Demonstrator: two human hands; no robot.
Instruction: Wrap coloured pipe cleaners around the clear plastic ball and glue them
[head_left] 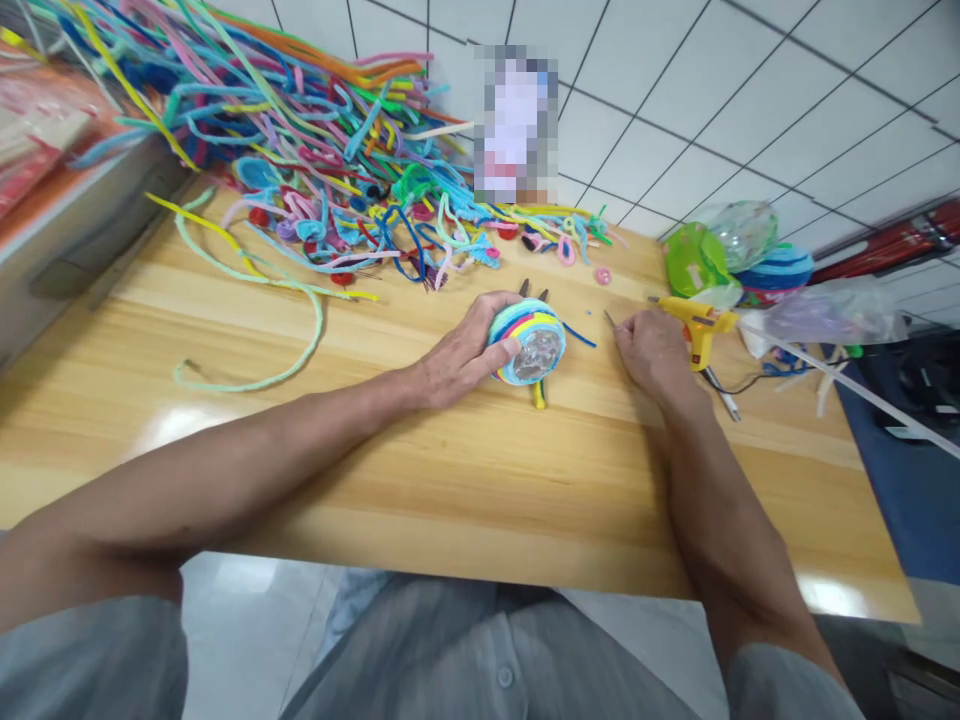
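Note:
My left hand [476, 345] is wrapped round a short, round piece [536, 355] coiled in light blue, yellow and pink pipe cleaners, its clear, shiny end facing me. A dark blue pipe cleaner end [581, 334] sticks out to its right. Partly hidden beneath it lies a tool with dark tips and a yellow-and-dark handle [539, 395], perhaps pliers. My right hand [651, 348] rests closed on the table, a thin dark tip poking out by its fingers; the rest is hidden. Just right of that hand is a yellow glue gun [699, 325].
Many coloured pipe cleaners [315, 130] heap along the back left, beside a box [105, 210]. A long pale green strand [319, 320] curls at left. A pink ring-shaped bit [603, 276], a green bag [697, 260] and a clear plastic bag [832, 312] lie toward the right.

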